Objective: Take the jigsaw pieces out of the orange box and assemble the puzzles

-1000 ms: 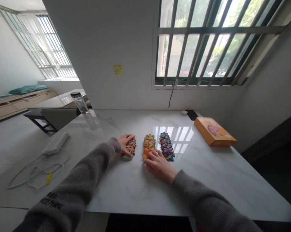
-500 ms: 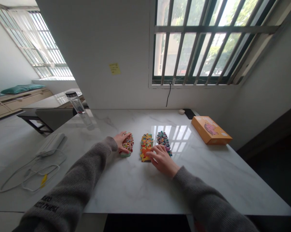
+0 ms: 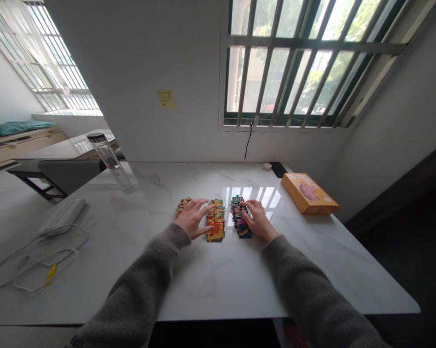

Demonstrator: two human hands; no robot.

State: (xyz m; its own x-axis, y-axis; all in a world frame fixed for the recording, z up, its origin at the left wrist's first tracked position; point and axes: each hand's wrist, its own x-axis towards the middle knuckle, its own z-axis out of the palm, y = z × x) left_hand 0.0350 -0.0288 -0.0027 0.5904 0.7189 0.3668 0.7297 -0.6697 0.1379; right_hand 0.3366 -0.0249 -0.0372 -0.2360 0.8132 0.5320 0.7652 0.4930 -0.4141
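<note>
Three groups of jigsaw puzzle pieces lie on the white marbled table (image 3: 210,275). Fingers spread, my left hand (image 3: 193,220) is over the gap between the left pieces (image 3: 182,205) and the yellow-orange middle pieces (image 3: 215,231), with its fingertips at the middle group's left edge. Part of the left group is hidden behind that hand. My right hand (image 3: 258,220) has its fingers apart at the right side of the dark, multicoloured pieces (image 3: 242,227); the fingertips touch or hover just above them, I cannot tell which.
An orange box (image 3: 310,194) lies at the right, near a black phone-like object (image 3: 278,169) and a small white item (image 3: 267,166). A clear bottle (image 3: 107,153) stands at the far left. White cables (image 3: 63,253) and a white device (image 3: 63,216) lie nearer.
My left hand has moved right, from the left pieces to the middle group. My right hand has shifted from the middle pieces to the right group. The view has turned slightly.
</note>
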